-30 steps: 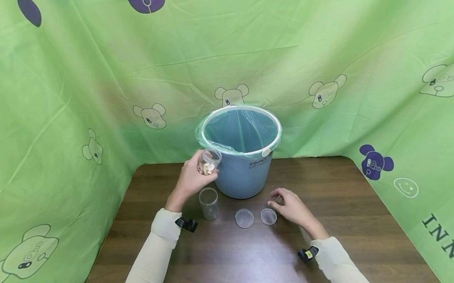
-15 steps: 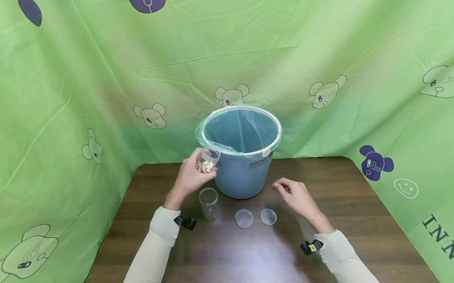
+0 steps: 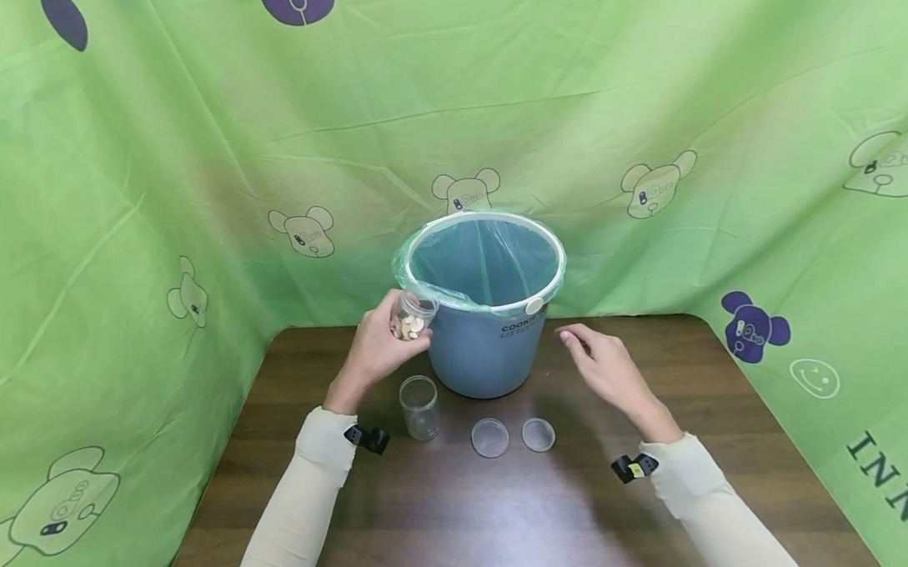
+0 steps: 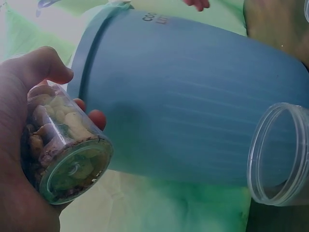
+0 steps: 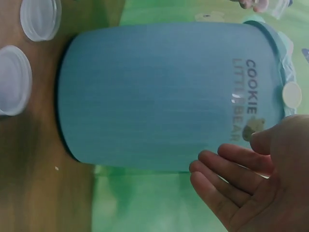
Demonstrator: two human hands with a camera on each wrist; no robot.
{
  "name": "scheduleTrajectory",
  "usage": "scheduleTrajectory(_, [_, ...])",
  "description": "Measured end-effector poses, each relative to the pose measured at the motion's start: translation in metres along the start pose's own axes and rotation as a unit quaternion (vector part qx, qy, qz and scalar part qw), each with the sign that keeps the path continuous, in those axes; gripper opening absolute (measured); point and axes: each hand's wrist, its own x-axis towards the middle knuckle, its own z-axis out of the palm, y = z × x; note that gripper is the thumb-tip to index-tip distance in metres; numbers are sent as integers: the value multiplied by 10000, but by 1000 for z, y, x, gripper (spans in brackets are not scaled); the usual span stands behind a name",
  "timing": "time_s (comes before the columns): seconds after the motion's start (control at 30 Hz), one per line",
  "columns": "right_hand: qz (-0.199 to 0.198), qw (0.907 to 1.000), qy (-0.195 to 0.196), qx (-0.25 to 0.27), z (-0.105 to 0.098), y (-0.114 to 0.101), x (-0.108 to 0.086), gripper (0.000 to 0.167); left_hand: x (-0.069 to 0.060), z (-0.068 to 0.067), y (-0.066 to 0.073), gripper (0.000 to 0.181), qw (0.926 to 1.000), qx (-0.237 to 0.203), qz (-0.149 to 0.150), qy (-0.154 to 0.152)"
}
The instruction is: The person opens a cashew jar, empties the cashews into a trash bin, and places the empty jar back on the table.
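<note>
My left hand (image 3: 377, 344) grips a small clear plastic jar (image 4: 70, 140) of pale tan, nut-like pieces (image 3: 410, 325). That jar has no lid on and is tilted, its mouth beside the bin's front left rim. My right hand (image 3: 610, 370) hovers to the right of the blue bin (image 3: 482, 357), fingers loosely bent and nothing seen in them. On the table, a taller clear jar (image 3: 421, 414) stands without a lid below the left hand. Two clear round lids (image 3: 489, 438) lie side by side in front of the bin.
A thin green bag lines the bin and folds over its white rim (image 3: 559, 271). Green printed cloth (image 3: 605, 103) hangs behind and at both sides of the brown wooden table (image 3: 462, 517). A tiny pale crumb (image 5: 56, 168) lies on the table near the bin.
My right hand has moved up and away from beside the right-hand lid, toward the bin's right side. The left hand with the jar has shifted slightly up and left.
</note>
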Motion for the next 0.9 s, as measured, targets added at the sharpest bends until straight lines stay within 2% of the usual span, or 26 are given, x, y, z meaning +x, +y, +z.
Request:
scheduleTrajectory(0.37, [7,9999,-17,-155,-22,-5,23,49,5,-5,0,51,9998,200,-91,-38])
scheduleTrajectory(0.6, [115,9995,-242,-145,-34,-10,35,62,9,-7,0,49,9993,335,-167,-80])
scheduleTrajectory(0.9, [-131,9990,-298,-308,-44,-11,50,68,12,-10,-2,49,9984,477,-282,-143])
